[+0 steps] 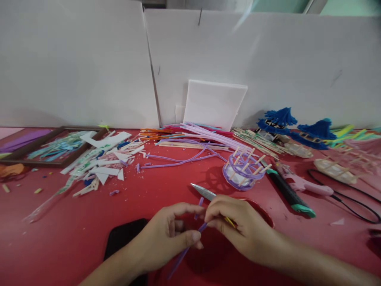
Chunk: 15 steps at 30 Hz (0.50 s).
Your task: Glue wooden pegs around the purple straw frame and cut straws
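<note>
A purple pipe cleaner (179,262) runs up between my hands above the red table. My left hand (166,234) has it against the thumb, with the other fingers curved around. My right hand (235,222) pinches the same pipe cleaner near its upper part. A pointed metal blade (204,192) sticks out past the right fingers, and a yellow piece (230,222) shows under that palm; whether the hand grips this tool is hidden. A short purple stretch (201,201) shows between the hands. Beyond the right hand stands a purple ring frame with wooden sticks (243,171).
Behind my left wrist lies a black phone (123,236). A red round rim (262,210) shows behind my right hand. Rightward are a black-green cutter (290,194) and pink glue gun (306,184). Paper scraps (107,171) and pipe cleaners (214,137) lie farther back, before white panels (74,63).
</note>
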{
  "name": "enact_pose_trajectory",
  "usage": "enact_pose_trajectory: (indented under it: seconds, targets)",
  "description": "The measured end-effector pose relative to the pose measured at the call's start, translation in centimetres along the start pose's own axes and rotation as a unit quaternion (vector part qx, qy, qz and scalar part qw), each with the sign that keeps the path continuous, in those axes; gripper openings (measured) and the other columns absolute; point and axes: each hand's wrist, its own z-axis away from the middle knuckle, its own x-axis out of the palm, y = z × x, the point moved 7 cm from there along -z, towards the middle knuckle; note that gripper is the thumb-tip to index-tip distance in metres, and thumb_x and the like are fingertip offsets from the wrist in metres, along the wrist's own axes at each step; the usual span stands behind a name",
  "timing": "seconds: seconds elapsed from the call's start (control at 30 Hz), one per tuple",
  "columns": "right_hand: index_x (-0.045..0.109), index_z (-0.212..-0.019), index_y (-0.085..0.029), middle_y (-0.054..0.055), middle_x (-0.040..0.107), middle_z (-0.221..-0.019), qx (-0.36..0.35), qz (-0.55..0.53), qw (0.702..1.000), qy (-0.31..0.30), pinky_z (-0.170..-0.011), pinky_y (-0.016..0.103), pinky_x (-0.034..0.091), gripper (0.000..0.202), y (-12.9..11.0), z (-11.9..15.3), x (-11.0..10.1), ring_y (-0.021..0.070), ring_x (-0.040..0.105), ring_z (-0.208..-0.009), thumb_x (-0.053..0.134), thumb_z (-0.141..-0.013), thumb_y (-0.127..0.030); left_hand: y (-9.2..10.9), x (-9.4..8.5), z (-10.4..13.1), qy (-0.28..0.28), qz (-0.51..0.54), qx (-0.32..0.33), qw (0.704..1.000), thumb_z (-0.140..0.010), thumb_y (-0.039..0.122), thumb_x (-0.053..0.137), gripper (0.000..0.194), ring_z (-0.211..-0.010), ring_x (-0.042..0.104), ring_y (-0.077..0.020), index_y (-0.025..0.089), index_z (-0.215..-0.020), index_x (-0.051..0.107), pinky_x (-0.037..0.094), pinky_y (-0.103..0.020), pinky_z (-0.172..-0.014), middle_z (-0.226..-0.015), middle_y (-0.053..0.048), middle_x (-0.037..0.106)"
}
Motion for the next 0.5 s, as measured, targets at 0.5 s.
enact_pose_trajectory:
  seconds: [0.5]
  targets:
    - [0.063,-0.079,-0.018,0.005,0.068,-0.101,0.098,-0.204,0.974,0.025,-0.088,0.03,0.049,0.009,2.3,-0.1,-0.1,0.0182,0.062,-0.103,0.062,-0.086,-0.024,0.7,0.3,0.4,-0.016,-0.013,0.013,1.0,-0.078,0.036,0.07,0.027,-0.071,0.066,-0.0149,0.016,-0.095,0.064,0.048,-0.026,-0.07,-0.076,-0.002,0.069]
